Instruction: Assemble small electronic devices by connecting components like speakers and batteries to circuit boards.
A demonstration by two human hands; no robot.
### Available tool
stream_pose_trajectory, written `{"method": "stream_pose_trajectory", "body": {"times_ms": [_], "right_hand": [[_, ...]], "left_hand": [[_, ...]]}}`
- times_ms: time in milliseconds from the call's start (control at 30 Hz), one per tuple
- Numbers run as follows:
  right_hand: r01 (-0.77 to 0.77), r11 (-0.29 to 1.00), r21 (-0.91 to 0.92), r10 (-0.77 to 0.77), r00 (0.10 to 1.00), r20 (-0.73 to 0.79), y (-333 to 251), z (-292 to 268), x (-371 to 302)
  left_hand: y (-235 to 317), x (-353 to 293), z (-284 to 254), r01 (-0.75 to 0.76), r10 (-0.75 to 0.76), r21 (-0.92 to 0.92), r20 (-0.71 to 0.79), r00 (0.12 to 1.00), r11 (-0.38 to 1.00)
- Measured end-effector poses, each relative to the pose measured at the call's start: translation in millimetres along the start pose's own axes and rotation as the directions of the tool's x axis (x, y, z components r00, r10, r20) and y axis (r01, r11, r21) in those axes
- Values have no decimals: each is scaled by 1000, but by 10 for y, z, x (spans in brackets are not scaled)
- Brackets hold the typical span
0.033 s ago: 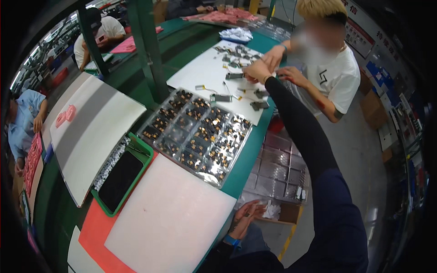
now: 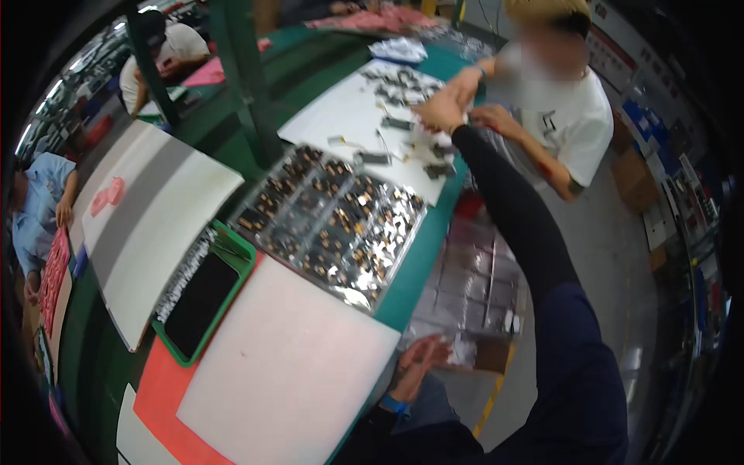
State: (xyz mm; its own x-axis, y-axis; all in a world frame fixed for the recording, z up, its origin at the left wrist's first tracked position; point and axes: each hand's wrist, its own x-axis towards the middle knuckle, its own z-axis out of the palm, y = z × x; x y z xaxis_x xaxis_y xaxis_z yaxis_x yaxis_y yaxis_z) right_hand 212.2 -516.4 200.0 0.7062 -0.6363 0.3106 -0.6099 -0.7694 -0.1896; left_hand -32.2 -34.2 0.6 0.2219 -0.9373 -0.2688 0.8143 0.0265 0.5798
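My right arm, in a black sleeve, stretches far across the green table. My right hand [image 2: 442,112] rests over small dark parts [image 2: 399,120] scattered on a white sheet [image 2: 341,116], right beside a co-worker's two hands [image 2: 490,116]. Its fingers look curled, and whether it grips a part is hidden. My left hand [image 2: 418,363], with a blue wristband, hangs low at the table's near edge with fingers apart, next to some clear plastic [image 2: 463,353]. A clear blister tray [image 2: 333,217] with several small dark and gold components lies between the two hands.
A white board [image 2: 287,372] lies near me on an orange sheet. A green tray [image 2: 203,298] holds a black pad. A green post [image 2: 244,85] stands behind the blister tray. The co-worker in a white shirt [image 2: 570,116] stands on the right. Other people sit at the left.
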Motion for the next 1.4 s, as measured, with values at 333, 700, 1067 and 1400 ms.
{"method": "stream_pose_trajectory", "body": {"times_ms": [333, 700, 1067, 1400], "right_hand": [[-60, 980, 188, 131, 910, -394, 1380, -769, -2783], [-666, 689, -284, 720, 589, 366, 2599, 1015, -5314], [-748, 660, -70, 740, 632, 228, 2492, 820, -5667], [-709, -204, 675, 730, 349, 587, 1387, 6, -5814]], "left_hand": [[92, -9, 7, 7, -5, 15, -87, 996, 1000], [68, -5, 67, 28, -20, 71, -121, 992, 997], [35, 19, 59, 15, -3, 89, -135, 991, 996], [46, -36, 15, 23, -8, 171, -86, 996, 985]]}}
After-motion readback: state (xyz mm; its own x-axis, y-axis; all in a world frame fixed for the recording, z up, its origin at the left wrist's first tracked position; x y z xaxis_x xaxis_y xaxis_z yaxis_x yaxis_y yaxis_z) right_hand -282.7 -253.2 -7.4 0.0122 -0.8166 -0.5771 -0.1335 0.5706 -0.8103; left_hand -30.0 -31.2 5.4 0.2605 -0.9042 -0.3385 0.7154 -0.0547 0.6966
